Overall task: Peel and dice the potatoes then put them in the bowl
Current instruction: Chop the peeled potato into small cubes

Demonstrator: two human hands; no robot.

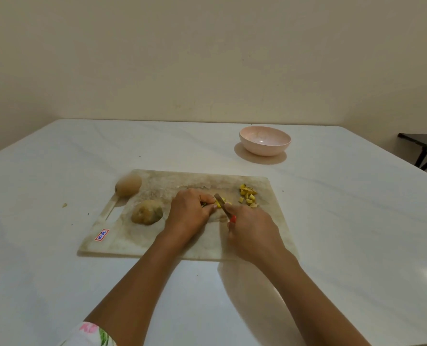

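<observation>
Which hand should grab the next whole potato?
Probably the left. The left hand lies beside the nearer whole potato on the cutting board, with the other potato further left. The right hand is on the far side, gripping the knife.

Mid-counter (57,283), a cutting board (122,236). On its left half, far potato (128,186) at the back corner, near potato (147,212) closer in, just right of it. By the back right corner, diced pieces (248,196). Between near potato and diced pieces, left hand (188,213) on a potato piece (223,199), knife (222,205) in right hand (250,231) alongside. Behind the board, rightward and well apart, a bowl (265,143)
</observation>
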